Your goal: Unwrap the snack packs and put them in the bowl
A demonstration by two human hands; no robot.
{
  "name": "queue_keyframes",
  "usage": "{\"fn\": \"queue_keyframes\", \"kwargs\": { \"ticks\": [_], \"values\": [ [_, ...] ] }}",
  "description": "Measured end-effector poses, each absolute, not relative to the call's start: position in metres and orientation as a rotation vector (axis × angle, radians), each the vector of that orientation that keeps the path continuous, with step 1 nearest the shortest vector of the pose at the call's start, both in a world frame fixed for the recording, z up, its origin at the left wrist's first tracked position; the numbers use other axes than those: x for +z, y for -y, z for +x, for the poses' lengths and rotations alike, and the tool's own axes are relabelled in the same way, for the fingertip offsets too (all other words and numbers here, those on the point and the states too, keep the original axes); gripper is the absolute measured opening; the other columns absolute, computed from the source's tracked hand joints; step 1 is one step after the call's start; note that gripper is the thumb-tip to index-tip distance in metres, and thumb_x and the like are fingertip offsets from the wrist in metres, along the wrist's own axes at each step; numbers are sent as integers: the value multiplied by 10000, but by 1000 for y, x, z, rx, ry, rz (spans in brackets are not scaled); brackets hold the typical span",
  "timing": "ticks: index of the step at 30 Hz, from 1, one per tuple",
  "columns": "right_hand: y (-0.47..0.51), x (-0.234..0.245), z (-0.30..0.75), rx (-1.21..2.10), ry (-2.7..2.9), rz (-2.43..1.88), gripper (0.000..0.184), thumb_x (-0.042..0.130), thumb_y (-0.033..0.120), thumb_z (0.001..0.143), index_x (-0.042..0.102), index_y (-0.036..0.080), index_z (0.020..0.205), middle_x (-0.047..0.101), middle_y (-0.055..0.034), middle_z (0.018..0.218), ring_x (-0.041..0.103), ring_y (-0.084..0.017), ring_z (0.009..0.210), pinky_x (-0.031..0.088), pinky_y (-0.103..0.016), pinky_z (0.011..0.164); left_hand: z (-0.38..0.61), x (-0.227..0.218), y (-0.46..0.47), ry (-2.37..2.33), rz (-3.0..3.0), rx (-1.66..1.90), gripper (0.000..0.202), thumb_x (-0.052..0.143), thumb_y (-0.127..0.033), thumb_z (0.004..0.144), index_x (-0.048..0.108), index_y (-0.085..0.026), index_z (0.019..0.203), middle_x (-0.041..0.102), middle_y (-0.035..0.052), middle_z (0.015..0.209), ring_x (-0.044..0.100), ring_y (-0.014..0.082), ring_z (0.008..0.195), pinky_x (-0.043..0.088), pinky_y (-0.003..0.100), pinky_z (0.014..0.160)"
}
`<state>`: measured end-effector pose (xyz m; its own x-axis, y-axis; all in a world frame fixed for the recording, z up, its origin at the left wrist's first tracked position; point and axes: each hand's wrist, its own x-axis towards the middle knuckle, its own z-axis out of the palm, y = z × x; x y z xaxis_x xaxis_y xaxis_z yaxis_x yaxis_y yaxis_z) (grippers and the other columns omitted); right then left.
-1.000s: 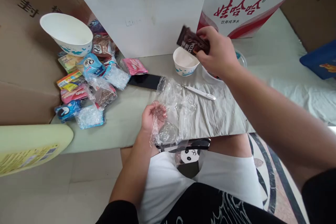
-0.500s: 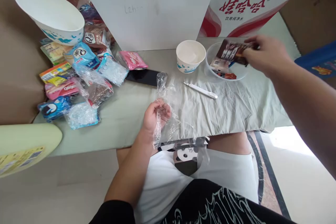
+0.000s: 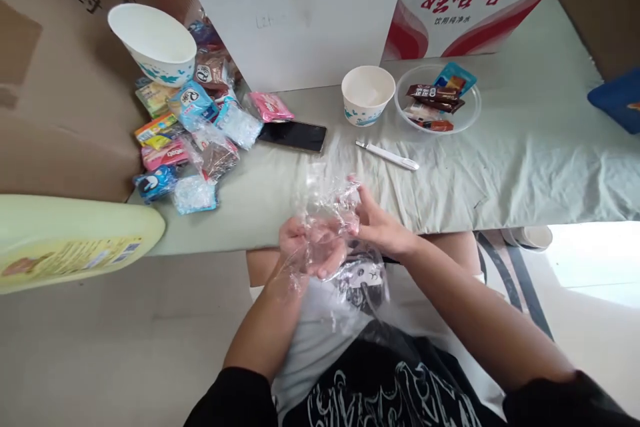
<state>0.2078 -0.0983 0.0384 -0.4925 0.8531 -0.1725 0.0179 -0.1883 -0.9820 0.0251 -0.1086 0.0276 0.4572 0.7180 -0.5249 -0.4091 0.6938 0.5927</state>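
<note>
A crumpled clear plastic bag hangs over my lap at the near edge of the table. My left hand is closed on its lower part, palm up. My right hand pinches its upper right edge with the fingers. Farther back, a clear plastic bowl holds a dark brown snack packet and a few other small packets. A white paper cup stands just left of that bowl.
A heap of snack packets lies at the left with a large white paper bowl on top. A black phone and a white pen lie mid-table. Cardboard boxes stand behind. A yellow-green container lies at the near left.
My right hand dropped the brown snack packet into the clear bowl, came back and took hold of the plastic bag beside my left hand. The bag is now lifted off the table.
</note>
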Motion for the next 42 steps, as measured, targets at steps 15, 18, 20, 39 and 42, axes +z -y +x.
{"fn": "queue_keyframes", "kwargs": {
  "ticks": [15, 18, 20, 39, 42],
  "values": [
    [149, 46, 297, 1356, 681, -1490, 586, 682, 457, 860, 461, 324, 1386, 683, 40, 830, 711, -144, 671, 596, -304, 645, 25, 39, 120, -1223, 661, 1134, 514, 860, -445, 680, 520, -230, 1000, 697, -60, 625, 637, 93, 473, 439, 156, 452],
    [158, 39, 297, 1318, 875, -1496, 906, 701, 450, 869, 167, 319, 1588, 728, 17, 867, 755, -190, 762, 644, -372, 718, 29, 31, 122, -1227, 739, 1209, 717, 819, -453, 753, 396, -304, 1314, 756, -59, 751, 646, 91, 459, 436, 153, 427],
    [162, 35, 298, 1215, 998, -1471, 800, 689, 408, 896, 238, 310, 1550, 723, 24, 808, 739, -180, 703, 645, -368, 690, 29, 29, 122, -1231, 793, 1206, 730, 790, -408, 780, 352, -330, 1359, 778, -47, 849, 621, 80, 413, 378, 146, 363],
    [173, 52, 325, 886, 1562, -1187, 239, 575, 201, 971, 593, 341, 1163, 730, 38, 823, 628, -108, 532, 517, -255, 501, 13, 42, 136, -1423, 1200, 1025, 162, 716, -282, 739, 753, -180, 859, 765, 87, 1069, 653, 98, 528, 493, 220, 470],
    [172, 58, 331, 648, 1864, -1318, 216, 619, 213, 928, 690, 279, 1122, 706, 11, 775, 690, -160, 669, 536, -316, 626, -1, 42, 139, -1576, 1486, 929, 287, 763, -302, 766, 781, -211, 1037, 775, 73, 992, 688, 144, 654, 542, 239, 555]
  ]
}}
